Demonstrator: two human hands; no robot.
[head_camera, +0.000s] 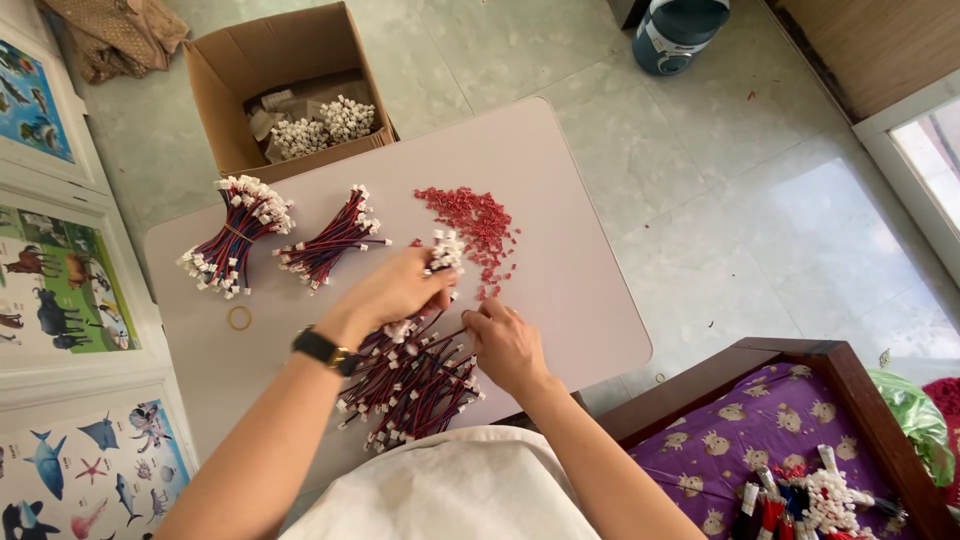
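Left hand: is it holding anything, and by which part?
The left hand grips a small bunch of red-and-blue wire leads below their white connector ends, which stick up above the fingers. The right hand rests on the loose wire pile.

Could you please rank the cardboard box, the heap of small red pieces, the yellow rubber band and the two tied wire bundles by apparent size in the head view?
1. Cardboard box
2. Tied wire bundles, left and right: too alike to rank
3. Heap of small red pieces
4. Yellow rubber band
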